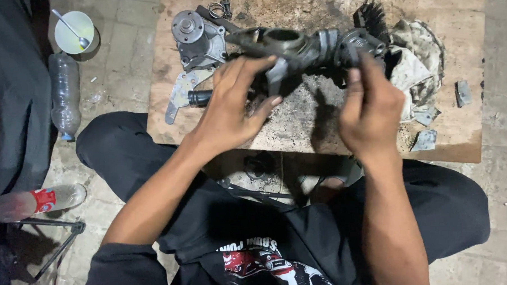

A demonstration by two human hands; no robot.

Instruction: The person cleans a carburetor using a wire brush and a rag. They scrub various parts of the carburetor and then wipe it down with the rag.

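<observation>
A dark, greasy metal engine housing (302, 47) with a round opening on top is held above a stained wooden board (316, 122). My left hand (232, 105) grips its left underside, fingers curled on the casting. My right hand (370, 104) holds its right end, fingertips on a round flanged part. A grey water pump (198, 39) with a round hub lies on the board to the left. A flat metal bracket (179, 92) and a short black tube (199, 97) lie beside my left hand.
A dirty rag (416, 64) and a black brush (373, 17) lie at the board's right, with grey gasket scraps (425, 140) nearby. Hose clips (219, 9) sit at the top. On the floor left: a bowl with spoon (75, 32) and two plastic bottles (64, 94).
</observation>
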